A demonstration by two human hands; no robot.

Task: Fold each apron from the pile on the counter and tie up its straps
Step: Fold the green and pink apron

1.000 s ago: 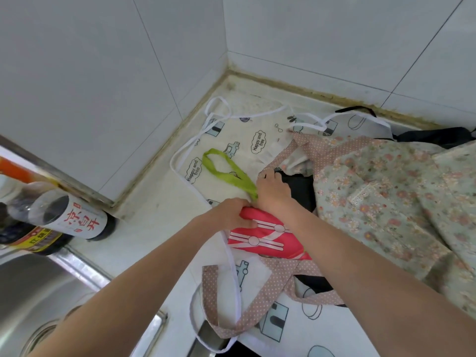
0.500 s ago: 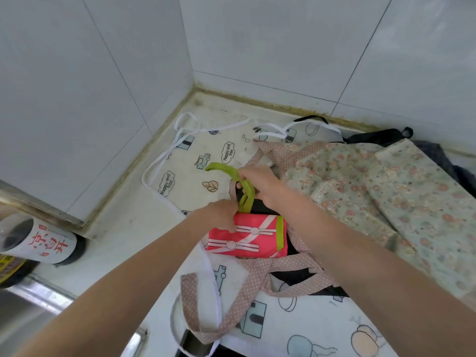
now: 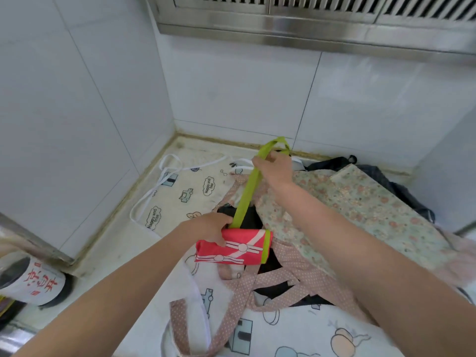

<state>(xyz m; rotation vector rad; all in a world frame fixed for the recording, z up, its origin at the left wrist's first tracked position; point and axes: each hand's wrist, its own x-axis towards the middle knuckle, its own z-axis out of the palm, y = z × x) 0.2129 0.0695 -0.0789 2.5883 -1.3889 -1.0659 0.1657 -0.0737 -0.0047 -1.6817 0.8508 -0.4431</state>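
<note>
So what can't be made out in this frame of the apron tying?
Head view only:
- Whether the green strap is knotted yet: the right hand covers its upper part.
- Left hand fingers: tucked behind the red folded apron.
- Black fabric under the bundle: mostly buried by the floral apron.
- Bottle: cut off by the left edge.
- Cartoon-print apron: partly covered by the pile and arms.

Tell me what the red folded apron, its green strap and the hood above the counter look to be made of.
Red folded apron: thin matte fabric, probably synthetic; it holds crisp folds and carries printed white stripes. Green strap: flat woven-looking tape, matte, pulled taut as a flat band between the hands. Hood: brushed metal, likely stainless steel; it shows streaky grey reflections and slotted vents.
</note>
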